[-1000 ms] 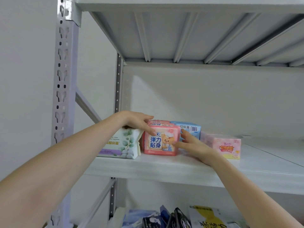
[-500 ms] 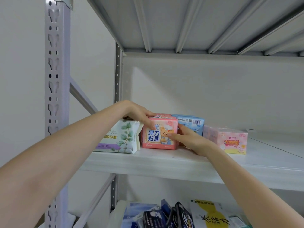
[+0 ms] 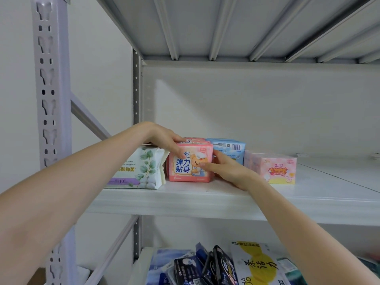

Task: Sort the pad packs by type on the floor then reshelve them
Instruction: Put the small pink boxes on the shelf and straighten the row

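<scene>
A pink pad pack with a bear picture [image 3: 190,164] stands on the white shelf [image 3: 185,200], with another pink pack right behind it. My left hand [image 3: 164,140] grips its top left corner, fingers curled over the front. My right hand [image 3: 224,171] holds its right side, thumb on the front face and fingers behind. A white pack with green leaves [image 3: 139,167] lies to its left, touching it. A blue pack [image 3: 228,149] stands behind on the right, and a pale pink and yellow pack [image 3: 273,168] stands further right.
The shelf runs on to the right. The lower shelf holds several dark, blue and white-yellow packs [image 3: 222,266]. A grey perforated upright [image 3: 51,83] and diagonal brace stand at the left. Another shelf deck hangs overhead.
My right thumb has slid further onto the front of the pink bear pack. My left hand keeps its hold on the top corner. The camera has tilted slightly downward.
</scene>
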The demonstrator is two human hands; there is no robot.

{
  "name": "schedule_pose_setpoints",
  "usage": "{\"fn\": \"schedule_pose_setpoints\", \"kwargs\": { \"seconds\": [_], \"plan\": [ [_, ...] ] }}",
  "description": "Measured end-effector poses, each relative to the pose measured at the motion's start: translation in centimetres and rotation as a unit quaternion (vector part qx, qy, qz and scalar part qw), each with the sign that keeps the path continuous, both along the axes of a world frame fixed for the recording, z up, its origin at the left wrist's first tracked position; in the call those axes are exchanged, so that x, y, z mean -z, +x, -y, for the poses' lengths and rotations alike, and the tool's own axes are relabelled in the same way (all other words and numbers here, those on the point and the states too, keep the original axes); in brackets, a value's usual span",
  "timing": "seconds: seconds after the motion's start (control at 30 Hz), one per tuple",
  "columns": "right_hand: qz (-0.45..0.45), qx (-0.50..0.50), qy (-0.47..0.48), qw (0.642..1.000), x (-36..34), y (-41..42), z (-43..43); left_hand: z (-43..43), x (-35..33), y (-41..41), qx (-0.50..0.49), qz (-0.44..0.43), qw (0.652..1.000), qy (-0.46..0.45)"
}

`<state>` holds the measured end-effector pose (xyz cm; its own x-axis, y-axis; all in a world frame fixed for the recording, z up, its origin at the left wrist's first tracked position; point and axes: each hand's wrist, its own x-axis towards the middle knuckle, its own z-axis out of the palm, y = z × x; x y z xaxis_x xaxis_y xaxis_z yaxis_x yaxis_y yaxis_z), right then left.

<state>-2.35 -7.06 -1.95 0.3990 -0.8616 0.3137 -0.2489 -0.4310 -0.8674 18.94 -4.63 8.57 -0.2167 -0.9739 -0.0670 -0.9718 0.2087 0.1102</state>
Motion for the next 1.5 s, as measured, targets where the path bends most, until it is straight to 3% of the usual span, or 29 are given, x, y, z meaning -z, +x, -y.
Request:
{"fn": "schedule_pose_setpoints", "kwargs": {
  "seconds": [0.37,0.73,1.1,1.5],
  "plan": [
    [0.014,0.061,-0.078,0.995,0.5,-2.3,-3.6,-3.4,-0.2,-0.9,0.022,0.006,0.999,-0.037],
    [0.049,0.185,-0.183,0.964,-3.0,-13.3,-8.2,-3.1,-0.4,-6.1,0.108,-0.017,0.984,-0.144],
    [-0.018,0.14,-0.042,0.989,-3.4,-23.1,-2.5,3.8,-1.1,-13.0,0.059,-0.01,0.993,-0.104],
    [-0.169,0.024,0.056,0.984,-3.3,-23.2,3.1,9.7,-0.6,-16.8,-0.019,0.107,0.992,-0.057]
  ]
}}
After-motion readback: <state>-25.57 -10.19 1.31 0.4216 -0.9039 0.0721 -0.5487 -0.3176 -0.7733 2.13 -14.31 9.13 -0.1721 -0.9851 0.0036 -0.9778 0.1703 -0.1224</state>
